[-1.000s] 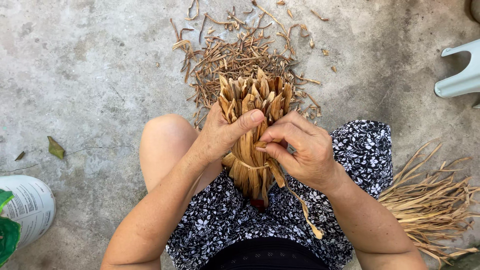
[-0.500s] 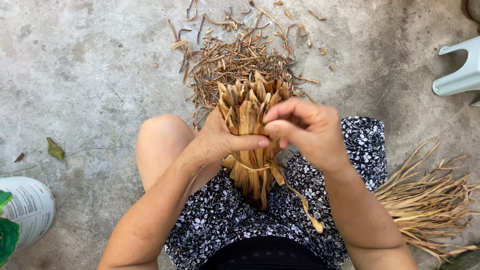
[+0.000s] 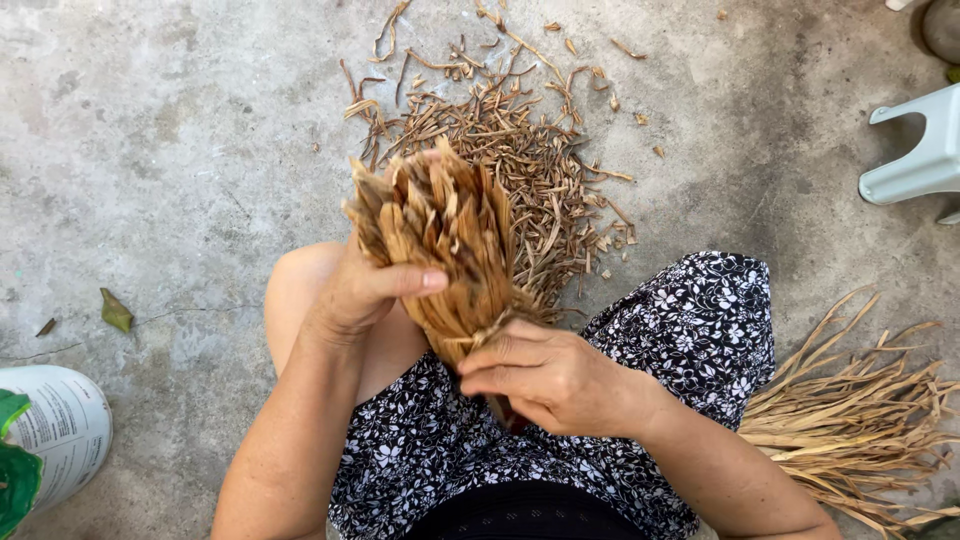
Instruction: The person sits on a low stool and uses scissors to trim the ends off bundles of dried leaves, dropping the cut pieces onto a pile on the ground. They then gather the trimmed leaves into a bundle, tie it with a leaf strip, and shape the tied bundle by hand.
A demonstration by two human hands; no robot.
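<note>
- Grey concrete floor [image 3: 150, 150] carries a litter of dry leaf scraps [image 3: 510, 140], with a heap of long dried leaves [image 3: 860, 400] at the right.
- Left hand [image 3: 365, 290] grips the upright bundle of dried leaf strips [image 3: 440, 230] over the lap.
- Right hand [image 3: 550, 375] is closed around its lower end, perhaps pinching a tie.

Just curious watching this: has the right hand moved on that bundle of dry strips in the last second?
Yes. The right hand has slid down the bundle, from beside the left hand toward the lap, against the flowered cloth.
</note>
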